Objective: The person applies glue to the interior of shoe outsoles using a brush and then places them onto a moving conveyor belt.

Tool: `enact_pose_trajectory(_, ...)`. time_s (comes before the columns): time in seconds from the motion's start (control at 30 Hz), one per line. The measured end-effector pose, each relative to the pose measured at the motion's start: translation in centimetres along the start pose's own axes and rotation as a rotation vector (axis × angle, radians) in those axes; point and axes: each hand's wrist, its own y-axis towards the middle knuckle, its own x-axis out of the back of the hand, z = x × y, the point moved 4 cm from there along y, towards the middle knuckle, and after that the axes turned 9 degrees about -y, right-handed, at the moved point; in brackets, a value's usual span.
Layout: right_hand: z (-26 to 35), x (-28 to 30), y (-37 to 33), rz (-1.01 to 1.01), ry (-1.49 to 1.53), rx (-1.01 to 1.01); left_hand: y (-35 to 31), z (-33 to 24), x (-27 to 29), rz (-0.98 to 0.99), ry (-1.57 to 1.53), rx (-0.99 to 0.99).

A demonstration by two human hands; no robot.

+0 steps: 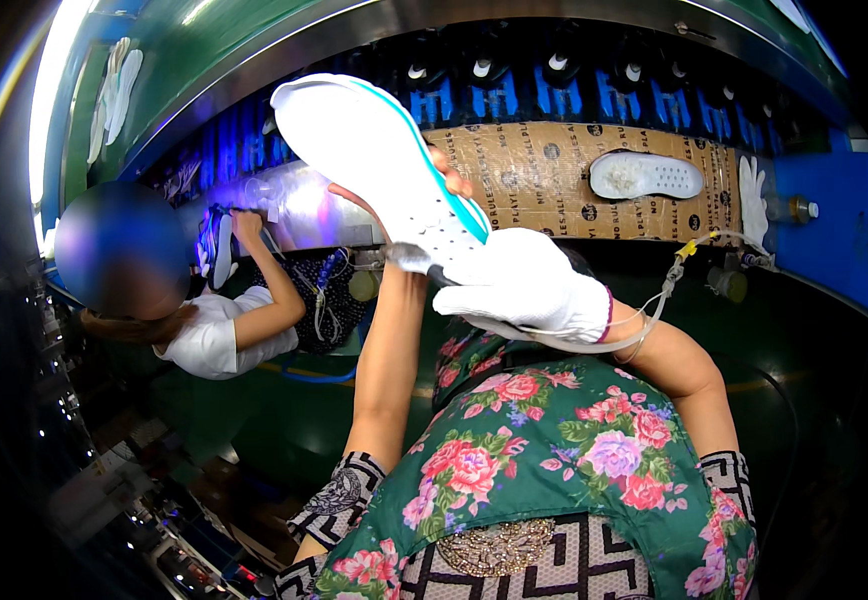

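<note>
My bare left hand (451, 172) is closed around a white shoe sole (349, 135) with a teal stripe along its edge. The sole stands tilted in mid-air, its broad end up and to the left and its perforated end near my right hand. A white glove covers my right hand (534, 285), whose fingers are curled around the dark handle of a brush-like tool (414, 258). The greyish tip of this tool lies against or just before the lower end of the sole. A thin pale hose (666, 290) runs along the gloved wrist.
A second white perforated sole (644, 178) with a dark rim lies on the cardboard-covered bench (514, 165). Right of it are a white glove (752, 200) and a small bottle (799, 209). Blue holders (559, 95) with dark shoes line the back. A co-worker (229, 335) works at left.
</note>
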Motion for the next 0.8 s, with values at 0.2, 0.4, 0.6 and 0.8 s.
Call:
enact_pose_trajectory(0.2,-0.5,0.9,-0.1,0.068,-0.113,-0.111,1.0,0.1,-0.2,0.105,-0.087,0.068)
enact_pose_trajectory(0.4,-1.4,1.3,-0.4,0.118,0.29,-0.23,1.1,-0.6,-0.2,-0.07,0.036,-0.037)
enact_pose_trajectory(0.6,-0.1,-0.9,-1.2,0.454,0.193,-0.258,1.4,-1.3,-0.6,-0.017,0.102,0.138)
enact_pose_trajectory(0.8,0.2,0.3,-0.4,0.24,-0.019,-0.069,1.3,-0.5,-1.2,-0.121,0.076,0.401)
